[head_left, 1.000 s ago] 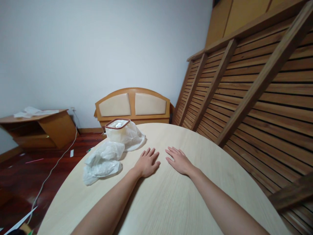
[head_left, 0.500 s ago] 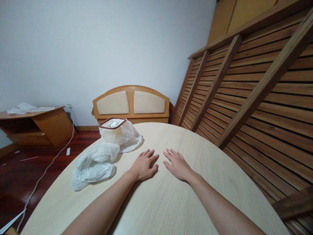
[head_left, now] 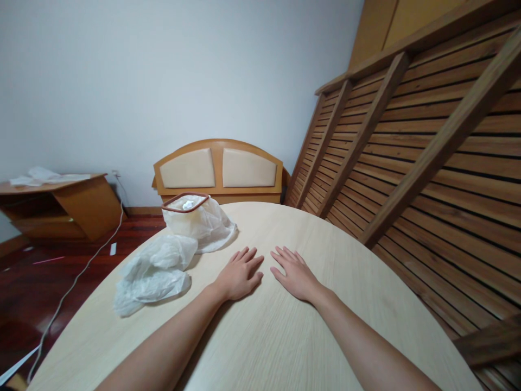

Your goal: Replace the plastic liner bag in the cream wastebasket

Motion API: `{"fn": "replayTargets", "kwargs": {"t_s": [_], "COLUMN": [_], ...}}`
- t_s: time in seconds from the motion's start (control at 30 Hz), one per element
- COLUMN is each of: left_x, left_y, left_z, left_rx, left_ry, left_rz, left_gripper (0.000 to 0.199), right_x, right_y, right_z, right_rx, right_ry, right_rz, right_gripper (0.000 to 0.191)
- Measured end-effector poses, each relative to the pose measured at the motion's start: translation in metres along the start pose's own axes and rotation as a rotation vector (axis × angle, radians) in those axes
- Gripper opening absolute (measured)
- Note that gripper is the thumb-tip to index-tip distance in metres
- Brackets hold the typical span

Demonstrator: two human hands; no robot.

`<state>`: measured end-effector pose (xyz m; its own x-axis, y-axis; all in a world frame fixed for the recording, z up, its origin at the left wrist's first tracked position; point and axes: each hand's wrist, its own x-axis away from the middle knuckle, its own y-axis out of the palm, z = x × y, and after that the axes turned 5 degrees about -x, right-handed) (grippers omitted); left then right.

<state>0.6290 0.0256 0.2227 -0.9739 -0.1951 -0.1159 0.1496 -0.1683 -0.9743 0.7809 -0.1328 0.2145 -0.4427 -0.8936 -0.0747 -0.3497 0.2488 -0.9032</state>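
Note:
My left hand lies palm down on the round pale wooden table, fingers spread, holding nothing. Beside it, a small gap apart, my right hand rests flat on the same surface with its fingers apart. Left of my left hand is a crumpled white plastic bag. Behind that bag stands a container lined with a whitish bag; it has a reddish-brown square rim, and something white shows inside.
A headboard with two cream panels stands beyond the table. Wooden slatted frames lean at the right. At the left, a low cabinet bears white sheets, and a cable crosses the dark red floor.
The camera view has shifted very slightly. Both hands stay flat on the table, and the bags have not moved on it.

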Motion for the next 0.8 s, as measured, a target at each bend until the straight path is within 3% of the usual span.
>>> {"fn": "replayTargets", "kwargs": {"t_s": [0.8], "left_x": [0.0025], "left_y": [-0.0009], "left_z": [-0.0028], "left_rx": [0.006], "left_ry": [0.014], "left_rz": [0.001], "left_gripper": [0.054], "right_x": [-0.0008], "right_y": [0.0015], "right_z": [-0.0035], "right_rx": [0.013], "right_ry": [0.003], "right_rz": [0.008], "right_gripper": [0.06]}}
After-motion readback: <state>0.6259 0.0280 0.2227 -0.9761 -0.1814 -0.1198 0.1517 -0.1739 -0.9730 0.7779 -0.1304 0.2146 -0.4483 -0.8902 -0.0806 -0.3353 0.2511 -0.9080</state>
